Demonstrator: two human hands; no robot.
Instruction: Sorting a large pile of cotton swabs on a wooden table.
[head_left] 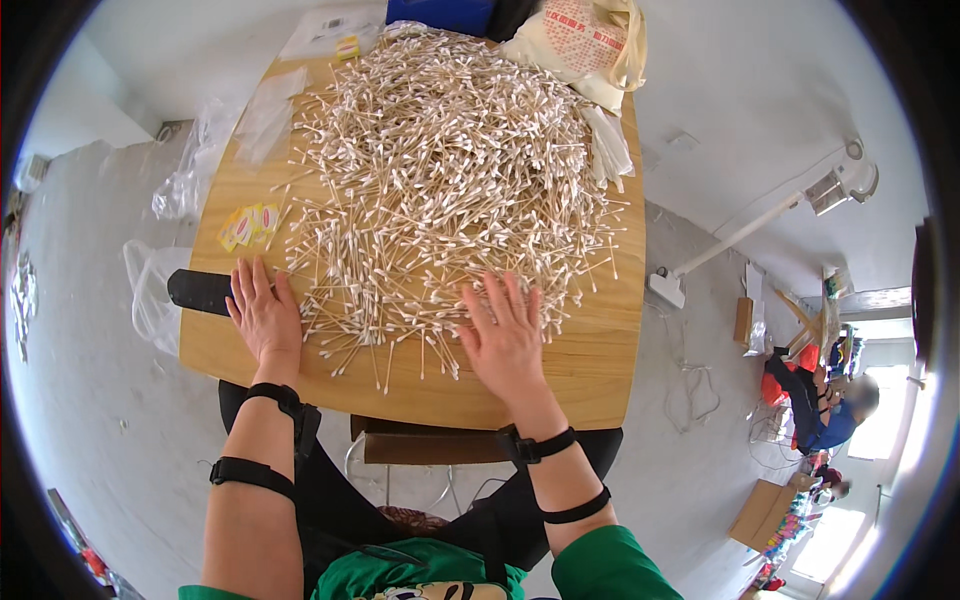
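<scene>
A big heap of cotton swabs (450, 150) with white tips and wooden sticks spreads over the wooden table (590, 375), thinning out toward me. My left hand (265, 312) lies flat with its fingers stretched at the heap's near left edge, beside a black flat strip (200, 291). My right hand (507, 340) is spread, palm down, its fingertips over the swabs at the near right edge. Neither hand holds anything. Small yellow packets (248, 226) lie beyond my left hand.
Clear plastic bags (200, 165) hang along the table's left edge, with a white bag (152, 295) lower down. At the far side stand a cloth bag (580, 45) and a blue box (440, 12). An open cardboard box (435, 447) sits below the near edge. People sit far right.
</scene>
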